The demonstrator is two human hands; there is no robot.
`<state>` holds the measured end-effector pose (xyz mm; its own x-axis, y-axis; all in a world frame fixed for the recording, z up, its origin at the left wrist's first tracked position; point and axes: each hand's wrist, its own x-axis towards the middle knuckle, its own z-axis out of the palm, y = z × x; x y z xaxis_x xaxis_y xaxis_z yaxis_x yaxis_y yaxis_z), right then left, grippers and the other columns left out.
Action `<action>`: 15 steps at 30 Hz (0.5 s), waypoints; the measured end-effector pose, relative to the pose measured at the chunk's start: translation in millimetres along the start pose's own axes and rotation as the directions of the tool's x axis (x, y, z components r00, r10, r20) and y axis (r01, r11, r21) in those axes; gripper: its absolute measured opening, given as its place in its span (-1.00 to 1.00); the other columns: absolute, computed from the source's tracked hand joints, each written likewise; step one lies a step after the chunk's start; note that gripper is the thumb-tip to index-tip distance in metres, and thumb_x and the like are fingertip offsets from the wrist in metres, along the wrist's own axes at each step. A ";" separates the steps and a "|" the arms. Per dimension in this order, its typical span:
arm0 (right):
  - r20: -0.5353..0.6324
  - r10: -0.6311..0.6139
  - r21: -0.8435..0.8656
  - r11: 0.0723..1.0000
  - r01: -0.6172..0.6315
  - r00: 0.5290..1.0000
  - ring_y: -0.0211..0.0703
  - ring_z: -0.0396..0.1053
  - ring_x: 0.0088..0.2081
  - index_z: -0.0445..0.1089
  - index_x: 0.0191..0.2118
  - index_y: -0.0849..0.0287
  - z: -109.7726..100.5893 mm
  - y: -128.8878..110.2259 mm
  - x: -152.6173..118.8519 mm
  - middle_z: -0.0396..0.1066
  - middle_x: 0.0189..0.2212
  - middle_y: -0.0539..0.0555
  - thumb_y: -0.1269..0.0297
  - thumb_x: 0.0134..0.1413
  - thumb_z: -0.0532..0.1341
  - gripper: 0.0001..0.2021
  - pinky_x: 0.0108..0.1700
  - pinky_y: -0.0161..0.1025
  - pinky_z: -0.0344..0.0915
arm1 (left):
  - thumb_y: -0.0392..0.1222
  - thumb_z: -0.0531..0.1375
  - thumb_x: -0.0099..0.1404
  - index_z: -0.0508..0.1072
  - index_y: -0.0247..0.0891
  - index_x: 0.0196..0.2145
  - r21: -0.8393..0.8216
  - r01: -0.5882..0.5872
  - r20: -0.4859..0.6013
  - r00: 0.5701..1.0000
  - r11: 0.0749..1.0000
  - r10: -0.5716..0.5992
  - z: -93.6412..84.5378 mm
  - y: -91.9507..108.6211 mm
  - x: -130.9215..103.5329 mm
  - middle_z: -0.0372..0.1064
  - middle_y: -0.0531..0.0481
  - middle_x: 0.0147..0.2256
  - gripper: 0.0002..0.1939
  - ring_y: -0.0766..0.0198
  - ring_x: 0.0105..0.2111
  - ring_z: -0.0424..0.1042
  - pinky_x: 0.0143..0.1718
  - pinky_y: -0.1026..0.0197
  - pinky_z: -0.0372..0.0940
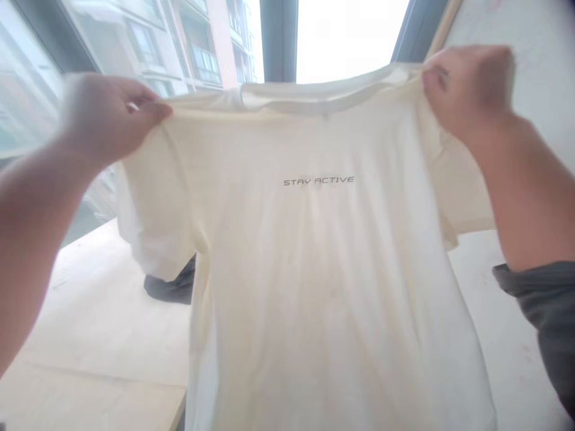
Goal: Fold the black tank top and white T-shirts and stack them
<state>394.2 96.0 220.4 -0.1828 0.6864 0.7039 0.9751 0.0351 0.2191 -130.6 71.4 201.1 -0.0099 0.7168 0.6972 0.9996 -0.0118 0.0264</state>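
Note:
A cream T-shirt [314, 257] with "STAY ACTIVE" printed on its chest hangs spread out between my hands, filling the middle of the view. My left hand [112, 117] pinches its left shoulder seam between thumb and fingers. At the opposite shoulder, near the collar, my right hand [471, 90] grips the fabric with curled fingers. Both sleeves droop below the hands. The shirt's lower hem is out of view.
Behind the shirt on the left, a dark cloth [171, 287] lies on a pale wooden surface [99, 323]. Windows with a dark frame [279, 42] stand beyond, with a building outside. A pale wall or panel [534, 72] rises at the right.

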 end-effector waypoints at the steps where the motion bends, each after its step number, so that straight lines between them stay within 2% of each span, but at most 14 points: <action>1: -0.017 -0.033 0.035 0.999 0.033 0.999 0.22 0.31 0.10 0.42 -0.57 0.63 2.8 -3.8 28.3 0.38 0.03 0.44 -0.11 0.07 -0.53 0.00 -0.21 0.02 0.06 | 0.15 -0.30 0.26 0.43 -0.63 0.03 -0.020 -0.002 0.032 0.999 1.000 0.003 2.1 1.6 29.1 0.29 0.18 -0.32 -0.14 0.21 -0.10 0.43 -0.16 0.13 0.05; 3: 0.042 -0.055 0.107 0.993 0.050 0.998 0.09 0.36 0.04 0.47 -0.34 0.70 20.8 -6.5 72.1 0.41 -0.04 0.41 -0.04 0.13 -0.55 0.01 -0.23 -0.03 0.06 | 0.17 -0.26 0.23 0.47 -0.66 -0.03 -0.075 0.011 0.147 0.989 0.997 0.000 18.2 5.5 75.9 0.27 0.20 -0.39 -0.14 0.25 -0.09 0.42 -0.14 0.12 0.04; 5: 0.140 -0.045 0.163 0.986 0.022 0.989 0.00 0.38 0.03 0.48 -0.10 0.60 62.5 -8.4 86.5 0.44 -0.03 0.36 0.06 0.34 -0.37 -0.20 -0.18 -0.14 0.09 | 0.18 -0.18 0.24 0.52 -0.58 -0.08 -0.130 0.029 0.296 0.955 0.991 0.011 57.4 8.8 94.7 0.30 0.21 -0.41 -0.21 0.26 -0.10 0.43 -0.09 0.14 0.09; 7: 0.243 -0.005 0.190 0.981 -0.043 0.970 -0.03 0.40 0.00 0.48 0.01 0.39 121.3 -13.5 78.0 0.48 -0.03 0.30 0.18 0.40 -0.08 -0.53 -0.12 -0.20 0.15 | 0.17 -0.04 0.24 0.58 -0.45 -0.15 -0.174 0.043 0.385 0.922 0.984 0.028 113.8 11.0 90.6 0.38 0.18 -0.40 -0.35 0.27 -0.14 0.46 -0.09 0.22 0.17; 9: 0.348 0.054 0.195 0.972 -0.129 0.936 0.02 0.41 -0.03 0.51 -0.01 0.24 182.7 -22.0 63.8 0.50 -0.04 0.27 0.23 0.35 0.05 -0.67 -0.09 -0.17 0.20 | 0.10 0.10 0.21 0.60 -0.36 -0.22 -0.182 0.081 0.421 0.907 0.980 0.004 174.0 12.3 79.5 0.46 0.09 -0.39 -0.51 0.27 -0.23 0.47 -0.16 0.27 0.24; 12: 0.464 0.128 0.206 0.947 -0.247 0.877 0.07 0.39 -0.06 0.51 -0.02 0.13 257.8 -39.1 53.6 0.49 -0.05 0.24 0.21 0.34 0.05 -0.68 -0.10 -0.13 0.22 | 0.01 0.21 0.18 0.60 -0.31 -0.29 -0.201 0.218 0.480 0.872 0.955 -0.098 252.0 14.7 71.5 0.51 -0.06 -0.38 -0.67 0.24 -0.33 0.43 -0.25 0.23 0.26; 15: 0.547 0.197 0.195 0.915 -0.352 0.814 0.05 0.40 -0.10 0.50 0.00 0.12 309.4 -58.0 53.7 0.49 -0.06 0.26 0.26 0.33 0.01 -0.66 -0.14 -0.13 0.24 | -0.03 0.22 0.20 0.59 -0.32 -0.30 -0.199 0.292 0.550 0.824 0.936 -0.140 312.1 21.2 72.3 0.52 -0.10 -0.37 -0.71 0.21 -0.37 0.42 -0.28 0.20 0.26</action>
<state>366.7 355.5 36.5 0.1118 0.9626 0.2467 0.9815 -0.0682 -0.1788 -101.6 340.6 28.4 -0.1333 0.9752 0.1769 0.9269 0.0594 0.3706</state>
